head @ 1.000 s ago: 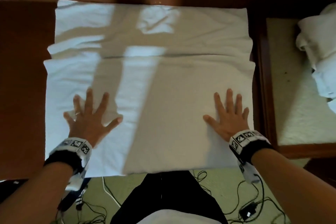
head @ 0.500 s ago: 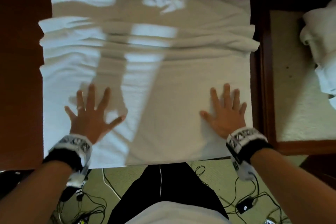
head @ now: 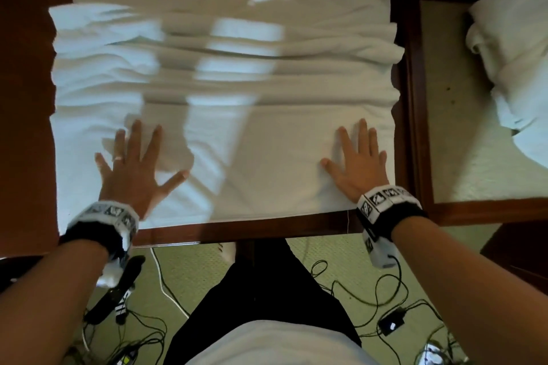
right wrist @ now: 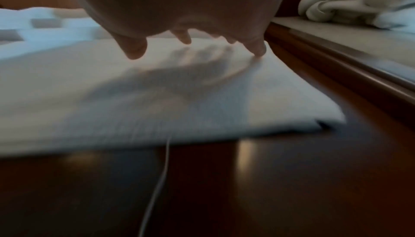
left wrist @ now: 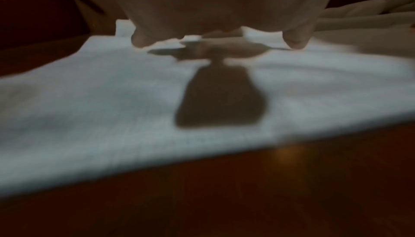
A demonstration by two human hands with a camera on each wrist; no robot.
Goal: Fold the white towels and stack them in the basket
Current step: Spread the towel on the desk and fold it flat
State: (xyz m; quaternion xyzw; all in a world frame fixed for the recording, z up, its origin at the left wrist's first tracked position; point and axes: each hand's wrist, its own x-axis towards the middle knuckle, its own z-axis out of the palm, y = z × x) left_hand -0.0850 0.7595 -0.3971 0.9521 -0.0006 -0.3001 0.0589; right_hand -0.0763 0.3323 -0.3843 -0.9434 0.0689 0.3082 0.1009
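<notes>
Now | left hand, right hand flat | towel rumpled beyond

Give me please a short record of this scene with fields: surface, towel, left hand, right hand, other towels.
surface: dark wooden table
towel: white towel spread on the table, bunched in ridges across its far half, smoother near the hands
left hand: left hand flat on the towel, fingers spread
right hand: right hand flat on the towel near its right edge
other towels: crumpled white towels on the neighbouring surface at right
basket: not in view
</notes>
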